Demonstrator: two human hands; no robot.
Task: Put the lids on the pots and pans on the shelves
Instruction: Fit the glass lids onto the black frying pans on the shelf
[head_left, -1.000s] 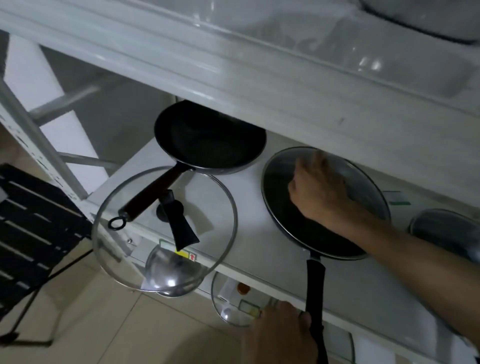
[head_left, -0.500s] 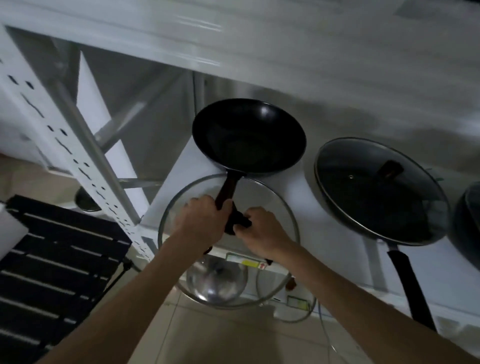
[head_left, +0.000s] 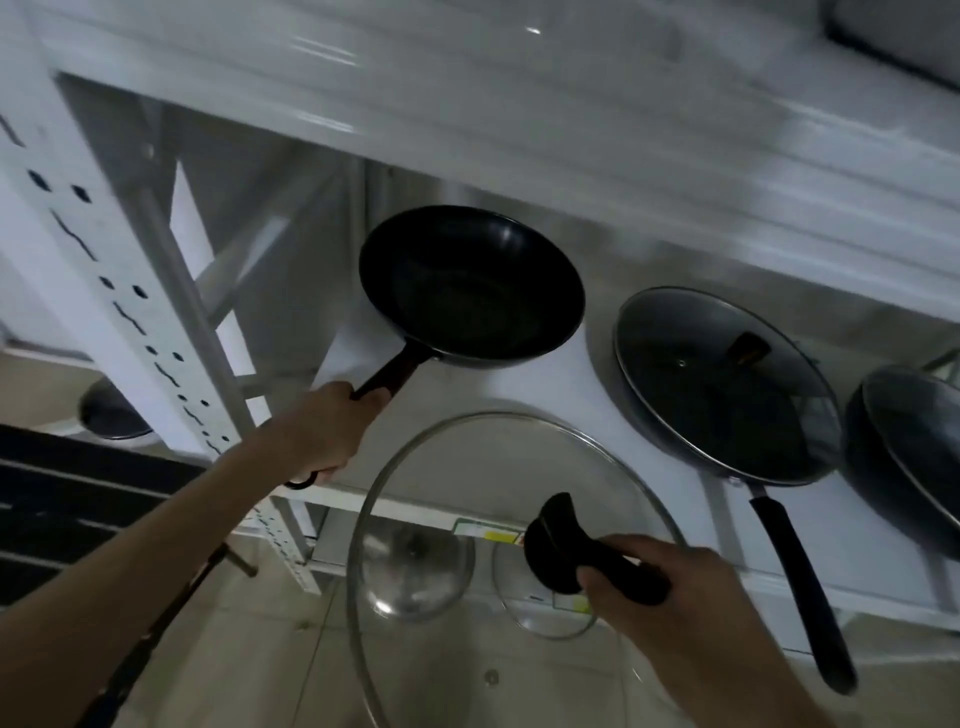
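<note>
An uncovered black frying pan (head_left: 470, 283) sits on the white shelf (head_left: 561, 387) at the left. My left hand (head_left: 332, 431) grips its dark handle near the shelf's front edge. My right hand (head_left: 670, 597) holds a large glass lid (head_left: 467, 483) by its black handle, in front of the shelf and below the pan, apart from it. To the right a second black pan (head_left: 727, 389) wears a glass lid, its long handle pointing toward me. A third lidded pan (head_left: 904, 447) is cut off at the right edge.
A perforated white shelf post (head_left: 130, 312) stands at the left. The upper shelf (head_left: 519, 104) overhangs the pans. On the lower shelf lie a steel lid (head_left: 415, 571) and a small glass lid (head_left: 545, 608). A black slatted object (head_left: 62, 519) sits on the tiled floor.
My hands have parted: the left now grips the pan handle, the right has pulled the glass lid right and toward me. A second ago my right hand was on the other pan's lid.
</note>
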